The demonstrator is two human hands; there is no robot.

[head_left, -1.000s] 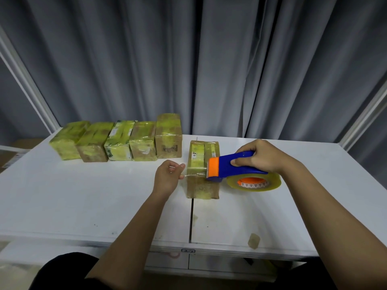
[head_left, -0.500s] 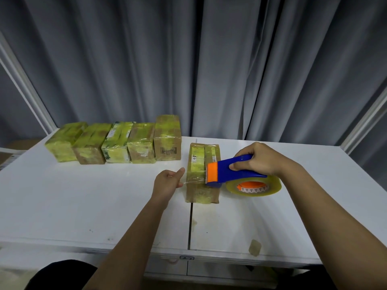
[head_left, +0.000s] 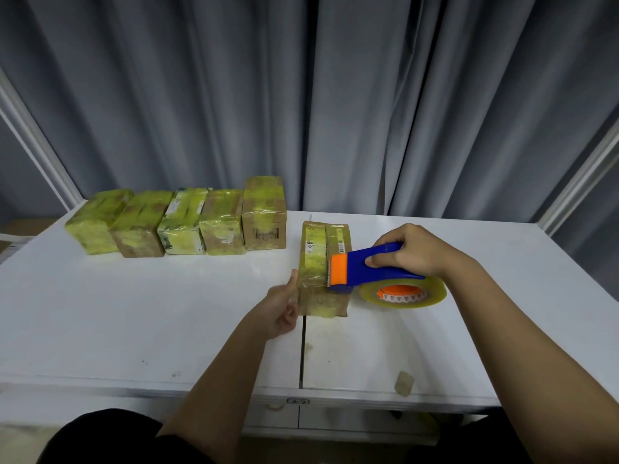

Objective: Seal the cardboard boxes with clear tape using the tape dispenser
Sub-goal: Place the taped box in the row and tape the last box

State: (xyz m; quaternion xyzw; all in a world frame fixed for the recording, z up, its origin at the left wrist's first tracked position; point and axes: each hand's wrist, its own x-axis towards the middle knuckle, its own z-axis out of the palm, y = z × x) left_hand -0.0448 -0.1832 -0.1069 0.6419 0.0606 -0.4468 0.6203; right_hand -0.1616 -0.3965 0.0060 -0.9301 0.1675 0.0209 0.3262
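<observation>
One tape-wrapped brown cardboard box [head_left: 323, 269] lies mid-way across the white surface [head_left: 134, 313]. The right hand [head_left: 410, 254] grips the blue and orange tape dispenser [head_left: 365, 267] against its top; the left hand [head_left: 281, 308], fingers curled, thumb pressing the box's side.

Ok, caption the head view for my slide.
Right hand holds the tape dispenser on a cardboard box; left hand rests against the box's side.

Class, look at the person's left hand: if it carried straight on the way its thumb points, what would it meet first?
Probably the cardboard box: the left hand sits right beside its left side, thumb angled toward it, though contact is unclear.
</observation>
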